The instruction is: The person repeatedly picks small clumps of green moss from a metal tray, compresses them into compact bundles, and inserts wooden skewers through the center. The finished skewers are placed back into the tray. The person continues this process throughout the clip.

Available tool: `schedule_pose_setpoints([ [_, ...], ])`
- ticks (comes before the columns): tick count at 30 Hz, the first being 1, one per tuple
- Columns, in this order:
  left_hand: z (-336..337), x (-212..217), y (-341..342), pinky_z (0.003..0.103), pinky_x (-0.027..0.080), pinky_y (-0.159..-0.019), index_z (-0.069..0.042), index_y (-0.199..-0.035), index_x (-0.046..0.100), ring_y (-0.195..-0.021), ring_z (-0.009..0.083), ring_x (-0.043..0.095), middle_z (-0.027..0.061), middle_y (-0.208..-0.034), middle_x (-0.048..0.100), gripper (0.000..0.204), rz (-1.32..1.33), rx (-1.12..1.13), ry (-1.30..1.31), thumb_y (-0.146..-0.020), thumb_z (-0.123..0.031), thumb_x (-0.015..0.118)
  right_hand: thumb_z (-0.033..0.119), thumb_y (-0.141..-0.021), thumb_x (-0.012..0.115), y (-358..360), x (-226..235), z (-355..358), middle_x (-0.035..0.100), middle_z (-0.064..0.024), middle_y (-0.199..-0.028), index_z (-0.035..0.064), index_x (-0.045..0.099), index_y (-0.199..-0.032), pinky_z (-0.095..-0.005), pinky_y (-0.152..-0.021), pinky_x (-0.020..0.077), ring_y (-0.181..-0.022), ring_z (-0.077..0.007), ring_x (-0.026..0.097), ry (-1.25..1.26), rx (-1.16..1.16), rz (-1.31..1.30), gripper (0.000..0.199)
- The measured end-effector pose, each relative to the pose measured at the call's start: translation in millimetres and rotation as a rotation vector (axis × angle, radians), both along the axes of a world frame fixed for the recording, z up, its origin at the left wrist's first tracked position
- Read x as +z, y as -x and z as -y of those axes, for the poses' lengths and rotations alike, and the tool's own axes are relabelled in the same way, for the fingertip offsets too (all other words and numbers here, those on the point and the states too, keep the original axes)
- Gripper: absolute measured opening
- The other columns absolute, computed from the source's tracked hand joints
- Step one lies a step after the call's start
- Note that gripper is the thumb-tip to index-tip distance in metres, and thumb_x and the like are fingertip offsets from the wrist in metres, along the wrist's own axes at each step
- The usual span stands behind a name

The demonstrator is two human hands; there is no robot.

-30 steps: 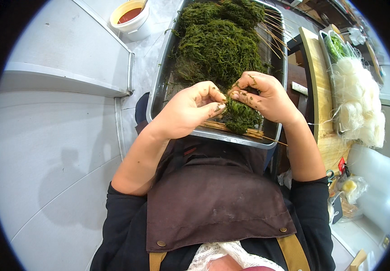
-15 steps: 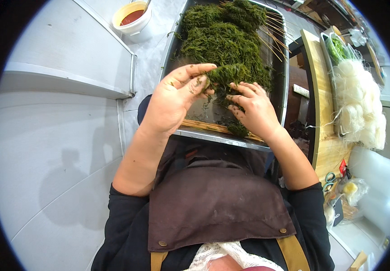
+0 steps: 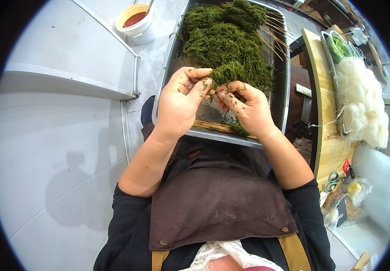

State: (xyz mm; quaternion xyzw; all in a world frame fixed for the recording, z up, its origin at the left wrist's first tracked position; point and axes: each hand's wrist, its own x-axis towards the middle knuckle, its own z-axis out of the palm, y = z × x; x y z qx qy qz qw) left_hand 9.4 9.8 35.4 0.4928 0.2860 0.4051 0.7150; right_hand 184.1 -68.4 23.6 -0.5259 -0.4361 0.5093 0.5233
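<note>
Left hand [image 3: 182, 101] and right hand [image 3: 244, 106] raised together over the near end of a long steel tray [image 3: 283, 115], fingers curled and flecked with green, both pinching one small tuft of green seaweed [image 3: 225, 73] between the fingertips. Tuft held just above the tray floor, right against the front of the large seaweed heap [image 3: 224, 36] filling the far half of the tray. Thin bamboo skewers [image 3: 274, 38] fanned along the right side of the heap; more skewers [image 3: 215, 126] lying crosswise at the near rim, below the hands, with a few loose green strands beside them. Tray set on a stainless steel table [image 3: 59, 49] with a raised edge, pale grey floor to the left. White tub of reddish sauce [image 3: 136, 19] at the far left, well apart from the hands. To the right, a wooden board [image 3: 324, 90] and a second tray with a mound of white noodles [image 3: 362, 106] and some greens [image 3: 339, 45]. Brown apron [image 3: 213, 203] over dark sleeves in the foreground.
</note>
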Motion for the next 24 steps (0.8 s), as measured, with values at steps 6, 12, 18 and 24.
schedule_pose_setpoints([
  [6, 2.1, -4.9, -4.5, 0.024, 0.053, -0.082, -0.003, -0.122, 0.065, -0.093, 0.0081, 0.063, 0.0012, -0.104, 0.067, 0.019, 0.012, 0.018, -0.027, -0.102, -0.005, 0.066, 0.009, -0.103, 0.066, -1.3, 6.0, -2.8, 0.073, -0.0078, -0.100, -0.0011, 0.065, -0.115, -0.0270, -0.077, 0.0546, -0.087, -0.0123, 0.067, -0.042, -0.106, 0.340, 0.015],
  [12, 4.5, -8.1, -7.0, 0.034, 0.055, -0.076, -0.004, -0.109, 0.069, -0.086, 0.0228, 0.067, 0.0093, -0.101, 0.069, 0.024, -0.349, 0.314, -0.853, -0.087, 0.004, 0.073, 0.020, -0.102, 0.069, 5.1, 19.2, -1.6, 0.071, -0.0047, -0.098, 0.0048, 0.062, -0.111, -0.0251, -0.074, 0.0518, -0.084, -0.0107, 0.065, 0.088, -0.164, -0.404, 0.019],
  [18, 14.1, -13.9, -9.6, 0.034, 0.055, -0.084, -0.004, -0.108, 0.071, -0.094, 0.0273, 0.067, 0.0120, -0.103, 0.069, 0.025, -0.378, 0.264, -0.984, -0.085, 0.005, 0.074, 0.019, -0.098, 0.075, 2.8, 16.8, -4.8, 0.067, -0.0007, -0.090, 0.0110, 0.059, -0.100, -0.0249, -0.072, 0.0511, -0.078, -0.0095, 0.064, 0.180, -0.241, -0.531, 0.019],
  [24, 11.8, -14.3, -9.9, 0.022, 0.051, -0.079, -0.002, -0.105, 0.067, -0.091, 0.0043, 0.061, -0.0033, -0.098, 0.068, 0.010, -0.102, 0.000, -0.013, -0.100, -0.010, 0.071, 0.013, -0.095, 0.077, 0.2, 0.6, 0.4, 0.068, -0.0006, -0.091, 0.0100, 0.059, -0.101, -0.0260, -0.073, 0.0526, -0.079, -0.0109, 0.066, 0.129, -0.236, -0.553, 0.020],
])
